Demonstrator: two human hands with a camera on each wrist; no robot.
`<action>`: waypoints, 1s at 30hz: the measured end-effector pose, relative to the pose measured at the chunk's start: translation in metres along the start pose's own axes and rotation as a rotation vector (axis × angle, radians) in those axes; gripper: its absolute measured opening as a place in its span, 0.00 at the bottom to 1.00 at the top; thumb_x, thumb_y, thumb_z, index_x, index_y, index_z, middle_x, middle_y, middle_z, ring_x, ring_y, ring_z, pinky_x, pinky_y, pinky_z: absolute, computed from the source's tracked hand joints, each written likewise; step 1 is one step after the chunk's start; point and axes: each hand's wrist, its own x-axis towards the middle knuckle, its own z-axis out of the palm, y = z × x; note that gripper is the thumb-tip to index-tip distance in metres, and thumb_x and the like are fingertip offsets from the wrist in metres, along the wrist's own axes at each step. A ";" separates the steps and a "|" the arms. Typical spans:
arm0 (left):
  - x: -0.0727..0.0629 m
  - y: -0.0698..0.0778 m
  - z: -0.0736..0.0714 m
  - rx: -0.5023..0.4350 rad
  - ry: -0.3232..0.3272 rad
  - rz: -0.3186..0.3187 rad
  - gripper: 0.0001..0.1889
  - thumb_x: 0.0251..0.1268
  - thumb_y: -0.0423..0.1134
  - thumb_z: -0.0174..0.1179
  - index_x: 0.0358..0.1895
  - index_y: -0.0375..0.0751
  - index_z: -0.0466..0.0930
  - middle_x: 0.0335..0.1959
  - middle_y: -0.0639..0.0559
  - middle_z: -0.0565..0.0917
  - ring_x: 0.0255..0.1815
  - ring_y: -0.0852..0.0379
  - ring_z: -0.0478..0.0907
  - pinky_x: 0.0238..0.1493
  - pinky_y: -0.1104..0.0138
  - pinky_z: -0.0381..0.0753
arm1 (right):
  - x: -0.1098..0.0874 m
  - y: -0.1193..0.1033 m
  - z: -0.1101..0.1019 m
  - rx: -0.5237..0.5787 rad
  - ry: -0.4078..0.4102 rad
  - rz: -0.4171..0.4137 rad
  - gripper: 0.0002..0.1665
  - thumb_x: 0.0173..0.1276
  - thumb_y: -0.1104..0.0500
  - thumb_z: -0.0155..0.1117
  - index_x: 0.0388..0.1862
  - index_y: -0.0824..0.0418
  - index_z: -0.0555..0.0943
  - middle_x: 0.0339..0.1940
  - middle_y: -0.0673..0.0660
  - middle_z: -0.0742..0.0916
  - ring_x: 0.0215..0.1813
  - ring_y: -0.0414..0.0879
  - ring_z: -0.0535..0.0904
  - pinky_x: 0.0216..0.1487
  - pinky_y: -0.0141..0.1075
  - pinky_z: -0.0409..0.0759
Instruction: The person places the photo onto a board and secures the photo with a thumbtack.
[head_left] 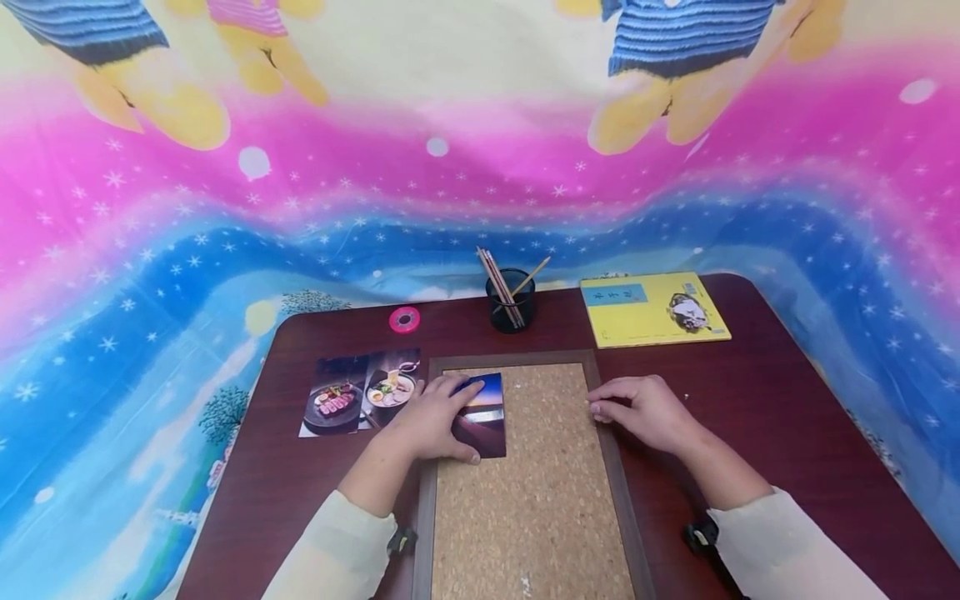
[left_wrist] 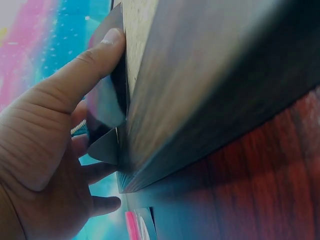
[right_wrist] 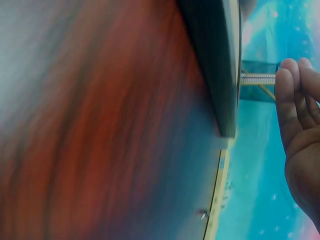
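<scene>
A framed cork board [head_left: 551,492] lies on the dark red table. My left hand [head_left: 435,418] rests on a sunset photo [head_left: 491,408] at the board's upper left, thumb and fingers spread. In the left wrist view, the thumb touches the photo [left_wrist: 107,107], and one corner bends up from the frame. Close to the board's right edge, my right hand [head_left: 648,412] has its thumb and fingertips near each other; whether something small sits between them is not visible. Two food photos, steak [head_left: 335,404] and noodles [head_left: 390,387], lie left of the board.
Behind the board stands a black mesh pencil cup [head_left: 512,304] with several pencils. A pink tape roll [head_left: 405,319] lies at the back left, a yellow book [head_left: 652,310] at the back right. A tiny pale object [head_left: 686,397] is right of the board. Patterned cloth [head_left: 450,175] surrounds the table.
</scene>
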 end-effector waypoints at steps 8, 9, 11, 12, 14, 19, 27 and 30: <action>-0.001 -0.001 0.004 -0.034 -0.016 0.027 0.60 0.42 0.73 0.76 0.82 0.57 0.62 0.84 0.48 0.56 0.84 0.39 0.48 0.78 0.33 0.44 | 0.024 -0.011 0.014 -0.022 -0.015 -0.061 0.11 0.70 0.65 0.72 0.50 0.60 0.91 0.39 0.46 0.92 0.38 0.35 0.87 0.39 0.32 0.86; -0.001 -0.002 0.004 -0.034 -0.017 0.031 0.59 0.43 0.73 0.75 0.82 0.57 0.62 0.84 0.49 0.55 0.84 0.40 0.47 0.78 0.33 0.43 | 0.027 -0.013 0.016 -0.031 -0.012 -0.062 0.11 0.70 0.65 0.72 0.50 0.60 0.91 0.40 0.46 0.92 0.39 0.35 0.87 0.39 0.33 0.86; 0.000 -0.002 0.006 -0.045 -0.022 0.041 0.58 0.44 0.73 0.75 0.81 0.56 0.63 0.85 0.49 0.54 0.85 0.40 0.45 0.78 0.33 0.42 | 0.033 -0.016 0.019 -0.057 -0.010 -0.059 0.12 0.70 0.63 0.72 0.51 0.59 0.91 0.42 0.45 0.92 0.40 0.34 0.86 0.39 0.34 0.85; 0.000 -0.002 0.006 -0.047 -0.025 0.043 0.58 0.45 0.73 0.74 0.81 0.56 0.63 0.85 0.50 0.54 0.85 0.41 0.44 0.78 0.33 0.42 | 0.036 -0.017 0.021 -0.059 -0.014 -0.051 0.12 0.70 0.63 0.73 0.51 0.58 0.91 0.42 0.45 0.92 0.40 0.34 0.86 0.39 0.34 0.85; 0.000 -0.002 0.007 -0.057 -0.032 0.042 0.57 0.46 0.72 0.74 0.81 0.56 0.63 0.85 0.50 0.53 0.85 0.42 0.43 0.78 0.33 0.41 | 0.042 -0.020 0.026 -0.060 -0.027 -0.035 0.12 0.70 0.62 0.73 0.51 0.58 0.90 0.42 0.44 0.91 0.39 0.35 0.85 0.39 0.34 0.84; -0.002 -0.002 0.005 -0.042 -0.032 0.040 0.56 0.46 0.72 0.74 0.81 0.56 0.64 0.85 0.51 0.54 0.85 0.42 0.43 0.78 0.32 0.39 | 0.058 -0.028 0.036 -0.052 -0.051 -0.017 0.08 0.70 0.60 0.73 0.47 0.55 0.89 0.36 0.41 0.89 0.36 0.35 0.84 0.39 0.36 0.84; -0.001 -0.003 0.004 -0.050 -0.048 0.031 0.56 0.46 0.73 0.73 0.81 0.58 0.63 0.86 0.53 0.52 0.85 0.43 0.44 0.78 0.33 0.39 | 0.082 -0.040 0.051 -0.092 -0.135 -0.043 0.07 0.73 0.58 0.71 0.47 0.54 0.91 0.39 0.40 0.90 0.39 0.35 0.85 0.44 0.38 0.85; 0.000 -0.003 0.004 -0.067 -0.050 0.024 0.56 0.46 0.73 0.74 0.81 0.59 0.63 0.86 0.53 0.51 0.85 0.43 0.43 0.79 0.35 0.40 | 0.092 -0.044 0.055 -0.098 -0.174 -0.051 0.08 0.75 0.59 0.68 0.48 0.54 0.91 0.40 0.43 0.91 0.39 0.35 0.84 0.45 0.39 0.85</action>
